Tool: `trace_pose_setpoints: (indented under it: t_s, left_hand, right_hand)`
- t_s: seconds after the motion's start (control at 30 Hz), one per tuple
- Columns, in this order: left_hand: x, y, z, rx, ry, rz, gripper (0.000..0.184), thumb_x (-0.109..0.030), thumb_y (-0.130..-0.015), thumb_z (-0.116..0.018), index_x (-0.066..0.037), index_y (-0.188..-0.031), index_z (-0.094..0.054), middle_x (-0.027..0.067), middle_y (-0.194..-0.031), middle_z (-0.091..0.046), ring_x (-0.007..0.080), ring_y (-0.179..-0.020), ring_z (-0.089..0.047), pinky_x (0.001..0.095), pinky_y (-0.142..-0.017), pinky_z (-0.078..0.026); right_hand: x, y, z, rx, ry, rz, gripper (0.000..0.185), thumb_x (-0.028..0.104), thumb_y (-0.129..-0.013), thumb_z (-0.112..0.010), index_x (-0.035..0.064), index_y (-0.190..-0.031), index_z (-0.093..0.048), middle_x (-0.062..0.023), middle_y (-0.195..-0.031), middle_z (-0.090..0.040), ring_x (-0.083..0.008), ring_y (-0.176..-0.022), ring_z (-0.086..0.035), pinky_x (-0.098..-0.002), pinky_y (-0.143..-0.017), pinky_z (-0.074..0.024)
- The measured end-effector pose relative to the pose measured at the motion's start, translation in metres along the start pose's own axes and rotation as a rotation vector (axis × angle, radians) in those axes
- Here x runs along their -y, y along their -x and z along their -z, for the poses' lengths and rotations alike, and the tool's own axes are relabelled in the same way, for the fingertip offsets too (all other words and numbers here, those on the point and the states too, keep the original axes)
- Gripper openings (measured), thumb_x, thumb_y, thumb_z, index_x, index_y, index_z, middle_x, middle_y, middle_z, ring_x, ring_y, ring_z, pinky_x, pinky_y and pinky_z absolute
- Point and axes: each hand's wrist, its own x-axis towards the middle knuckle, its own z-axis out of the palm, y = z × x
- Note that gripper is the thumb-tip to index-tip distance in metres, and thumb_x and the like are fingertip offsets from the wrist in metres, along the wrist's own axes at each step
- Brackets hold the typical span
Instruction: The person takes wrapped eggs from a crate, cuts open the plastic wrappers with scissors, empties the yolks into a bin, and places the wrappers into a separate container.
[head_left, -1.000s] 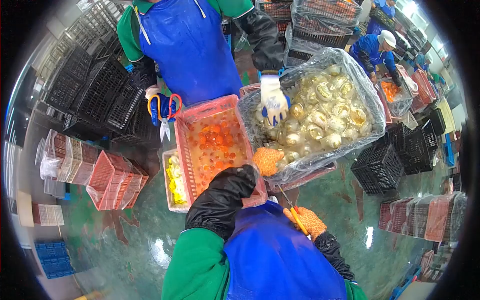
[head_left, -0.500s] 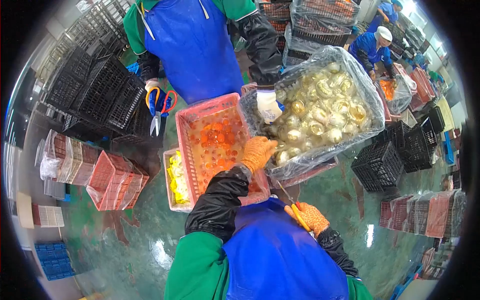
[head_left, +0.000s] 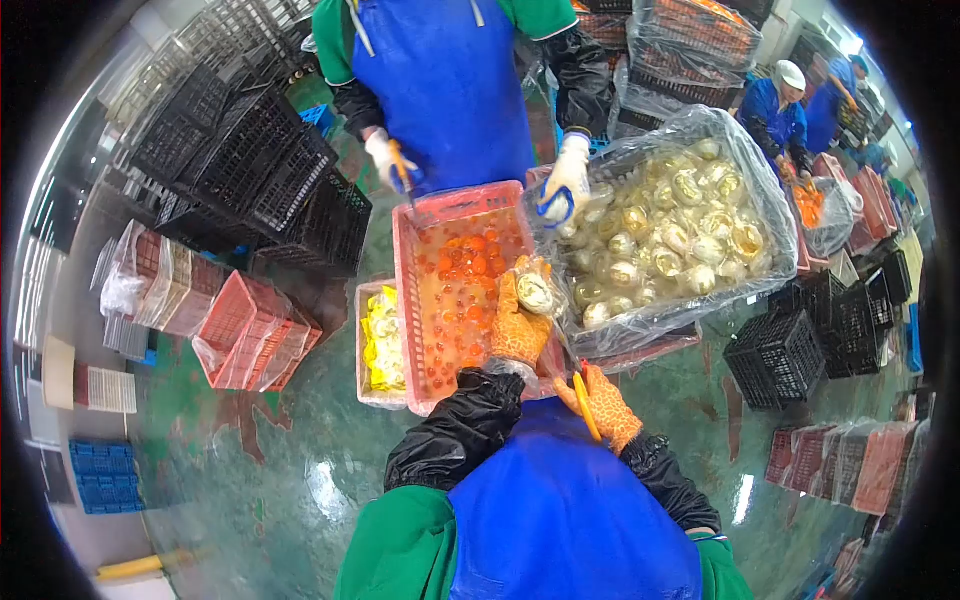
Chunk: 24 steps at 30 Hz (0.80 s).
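Observation:
My left hand (head_left: pixel 519 328), in an orange patterned glove, is closed round a pale, round, shell-like piece (head_left: pixel 535 293), held over the near right side of the pink crate (head_left: pixel 408 330). That crate holds cloudy liquid and several round orange pieces (head_left: pixel 468 258). My right hand (head_left: pixel 608 408), gloved alike, grips scissors (head_left: pixel 584 400) with orange-yellow handles close to my blue apron; their blades point up toward the left hand. To the right, a plastic-lined crate (head_left: pixel 785 235) is full of similar pale round pieces (head_left: pixel 690 235).
Across the crates stands a co-worker in a blue apron (head_left: pixel 440 95), with white-gloved hands (head_left: pixel 565 185). A small crate (head_left: pixel 383 398) with yellow and white contents adjoins the pink one. Black crates (head_left: pixel 240 165) and red crates (head_left: pixel 250 335) stand left; more black crates (head_left: pixel 775 355) stand right.
My left hand has come back from the lined crate's edge and now holds a pale round piece. The scissors have moved up and left, nearer to it. The co-worker's hand has lifted from the lined crate.

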Motion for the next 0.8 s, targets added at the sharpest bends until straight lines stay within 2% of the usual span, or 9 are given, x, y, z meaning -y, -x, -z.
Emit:
trace_pose_setpoints:
  t_s: [0.2,0.27,0.3,0.37,0.4,0.5,0.57,0.7,0.8]
  left_hand:
    - [-0.006,0.022,0.008,0.064,0.092,0.116,0.038,-0.026,-0.099,-0.047,-0.001,-0.128,-0.050,0.0096,-0.128,-0.056,0.0198,-0.117,-0.053,0.0331,-0.099,-0.044]
    - [-0.009,0.022,0.007,0.082,0.070,0.137,0.039,-0.027,-0.098,-0.048,-0.002,-0.127,-0.051,0.0093,-0.126,-0.057,0.0199,-0.115,-0.053,0.0336,-0.098,-0.044]
    - [-0.011,0.021,0.007,0.085,0.055,0.137,0.039,-0.028,-0.098,-0.049,-0.002,-0.127,-0.051,0.0092,-0.125,-0.057,0.0200,-0.114,-0.054,0.0338,-0.098,-0.045]
    - [-0.016,0.017,0.010,0.083,0.025,0.135,0.039,-0.029,-0.097,-0.050,-0.002,-0.126,-0.052,0.0090,-0.124,-0.058,0.0201,-0.113,-0.055,0.0344,-0.097,-0.045]
    - [-0.017,0.016,0.011,0.081,0.012,0.130,0.040,-0.030,-0.097,-0.051,-0.002,-0.126,-0.052,0.0089,-0.123,-0.059,0.0202,-0.112,-0.055,0.0346,-0.097,-0.045]
    - [-0.021,0.008,0.022,0.069,-0.021,0.108,0.041,-0.031,-0.096,-0.052,-0.003,-0.125,-0.054,0.0086,-0.121,-0.060,0.0204,-0.109,-0.057,0.0354,-0.096,-0.046]
    - [-0.022,0.000,0.039,0.056,-0.031,0.096,0.041,-0.033,-0.096,-0.053,-0.003,-0.124,-0.054,0.0083,-0.119,-0.061,0.0205,-0.108,-0.058,0.0359,-0.095,-0.047]
    - [-0.038,0.018,0.002,-0.027,-0.026,0.112,0.040,-0.031,-0.096,-0.052,-0.005,-0.126,-0.052,0.0087,-0.116,-0.061,0.0221,-0.105,-0.057,0.0347,-0.094,-0.047]
    - [-0.045,0.010,0.033,-0.050,-0.016,0.167,0.039,-0.029,-0.096,-0.053,-0.005,-0.127,-0.052,0.0089,-0.115,-0.062,0.0241,-0.105,-0.057,0.0344,-0.092,-0.047]
  right_hand:
    - [0.009,-0.021,-0.003,0.100,-0.030,0.043,0.088,0.063,-0.078,-0.061,-0.0090,-0.125,-0.042,-0.0333,-0.118,-0.054,-0.0439,-0.114,-0.052,-0.0430,-0.096,-0.0418]
    - [0.000,-0.029,-0.010,0.053,0.111,0.230,0.073,0.056,-0.083,-0.060,-0.0059,-0.118,-0.046,-0.0274,-0.103,-0.060,-0.0444,-0.101,-0.057,-0.0449,-0.085,-0.0461]
    - [-0.004,-0.031,-0.010,0.058,0.115,0.233,0.073,0.056,-0.083,-0.060,-0.0059,-0.118,-0.046,-0.0274,-0.103,-0.060,-0.0444,-0.101,-0.057,-0.0449,-0.085,-0.0461]
    - [0.013,-0.025,-0.001,0.097,0.058,0.129,0.065,0.052,-0.085,-0.061,-0.0057,-0.112,-0.049,-0.0221,-0.091,-0.062,-0.0356,-0.085,-0.064,-0.0423,-0.073,-0.0503]
    - [0.008,-0.030,-0.005,0.102,0.061,0.135,0.065,0.052,-0.085,-0.061,-0.0057,-0.112,-0.049,-0.0221,-0.091,-0.062,-0.0356,-0.085,-0.064,-0.0423,-0.073,-0.0503]
    - [-0.003,-0.039,-0.014,0.175,-0.045,0.125,0.053,0.045,-0.086,-0.063,-0.0032,-0.104,-0.052,-0.0152,-0.080,-0.061,-0.0235,-0.065,-0.063,-0.0369,-0.056,-0.0506]
    - [0.021,-0.025,-0.005,0.236,-0.224,0.010,0.045,0.040,-0.086,-0.065,-0.0017,-0.098,-0.052,-0.0114,-0.075,-0.059,-0.0165,-0.053,-0.058,-0.0307,-0.044,-0.0466]
    - [0.027,-0.024,-0.007,0.278,-0.226,0.001,0.044,0.040,-0.087,-0.064,-0.0016,-0.097,-0.053,-0.0111,-0.077,-0.060,-0.0170,-0.057,-0.060,-0.0295,-0.045,-0.0491]
    - [0.032,-0.025,-0.012,0.259,-0.347,-0.030,0.042,0.039,-0.087,-0.063,-0.0007,-0.097,-0.055,-0.0091,-0.079,-0.061,-0.0167,-0.059,-0.060,-0.0294,-0.046,-0.0512]
